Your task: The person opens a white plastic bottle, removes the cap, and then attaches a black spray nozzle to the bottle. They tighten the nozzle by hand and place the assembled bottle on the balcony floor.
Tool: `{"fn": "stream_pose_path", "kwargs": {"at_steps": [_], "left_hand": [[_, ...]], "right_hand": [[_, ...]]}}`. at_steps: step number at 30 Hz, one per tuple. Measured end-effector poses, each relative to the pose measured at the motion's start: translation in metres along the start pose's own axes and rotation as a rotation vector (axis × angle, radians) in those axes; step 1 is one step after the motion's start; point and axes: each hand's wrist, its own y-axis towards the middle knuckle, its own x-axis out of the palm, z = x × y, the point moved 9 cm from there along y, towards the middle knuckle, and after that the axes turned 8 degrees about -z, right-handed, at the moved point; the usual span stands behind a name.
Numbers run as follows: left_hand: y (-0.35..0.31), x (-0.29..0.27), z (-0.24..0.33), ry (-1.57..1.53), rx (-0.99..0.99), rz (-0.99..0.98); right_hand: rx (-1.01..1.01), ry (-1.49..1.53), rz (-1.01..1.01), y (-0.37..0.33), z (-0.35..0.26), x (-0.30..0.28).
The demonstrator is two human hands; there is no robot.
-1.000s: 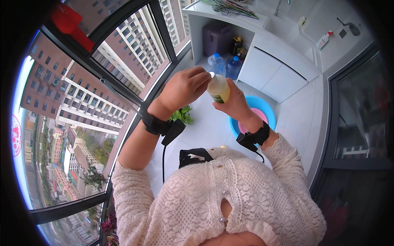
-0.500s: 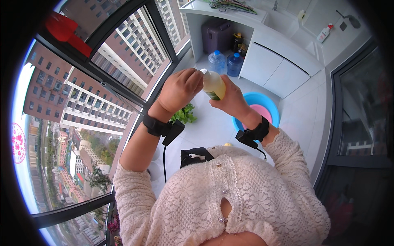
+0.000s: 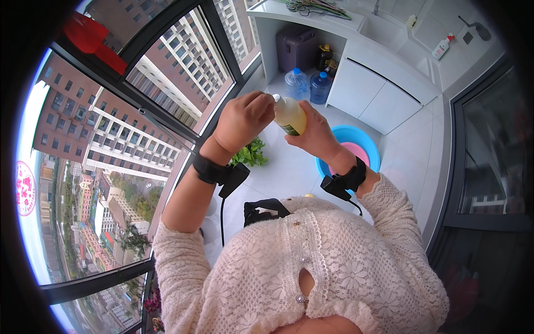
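In front of me, a translucent bottle [image 3: 291, 114] with yellow liquid and a green label is held tilted, its white cap [image 3: 276, 98] up and to the left. My right hand [image 3: 316, 131] is closed around the bottle's body. My left hand [image 3: 243, 121] is closed at the cap, with its bent fingers against the cap's left side; its fingertips are partly hidden. Each wrist wears a black strap with a small black box.
Tall windows with dark frames [image 3: 167, 123] stand on the left. A leafy green plant [image 3: 251, 153] and a blue basin [image 3: 339, 133] with a pink one [image 3: 357, 151] lie below my hands. Beyond are water jugs [image 3: 320, 87], a suitcase [image 3: 295, 49] and a white sink cabinet [image 3: 367, 83].
Both hands keep their hold on the bottle and cap, with hardly any movement. The background has shifted slightly in the view.
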Motion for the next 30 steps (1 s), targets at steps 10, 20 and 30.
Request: {"fn": "stream_pose_path", "kwargs": {"at_steps": [10, 20, 30], "left_hand": [[0.005, 0.002, -0.004, -0.172, -0.1, -0.039], [0.003, 0.002, 0.005, 0.055, -0.031, -0.037], [0.001, -0.002, 0.01, 0.163, 0.056, 0.033]], "right_hand": [[0.011, 0.039, 0.021, 0.0, 0.0, -0.005], [0.015, -0.042, 0.031, -0.002, 0.004, -0.004], [0.053, 0.027, -0.007, 0.002, 0.002, 0.001]]}}
